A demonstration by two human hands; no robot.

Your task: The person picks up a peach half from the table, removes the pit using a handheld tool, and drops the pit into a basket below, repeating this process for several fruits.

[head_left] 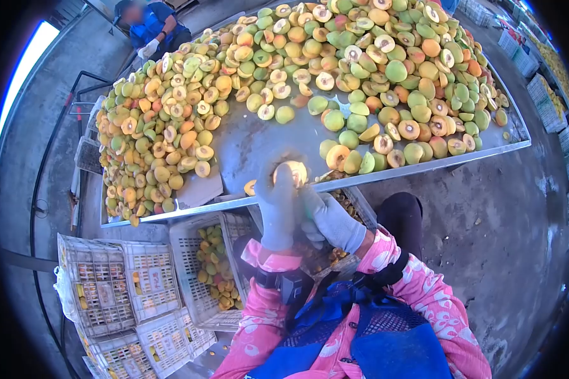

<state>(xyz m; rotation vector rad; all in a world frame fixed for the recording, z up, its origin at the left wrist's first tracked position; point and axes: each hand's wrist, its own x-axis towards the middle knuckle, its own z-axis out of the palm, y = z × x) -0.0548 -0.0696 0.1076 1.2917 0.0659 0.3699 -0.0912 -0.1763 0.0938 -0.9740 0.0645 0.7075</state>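
My left hand [277,211], in a pale grey glove, is closed around a halved yellow peach [296,172] at the front edge of the metal table. The cut face looks upward, partly behind my thumb. My right hand [338,222], gloved too, is closed close beside it, fingers curled toward the fruit. Something greenish shows at its fingertips, too blurred to name. A small peach piece [250,187] lies on the table rim left of my left hand. Beyond both hands, a large heap of halved peaches [284,47] covers much of the metal table [250,142].
Below the table edge stands a plastic crate [186,252] with peaches inside. Another crate [363,211], partly hidden, sits under my hands. Several white crates [95,284] are at the lower left. A person in blue [155,28] with a gloved hand is across the table.
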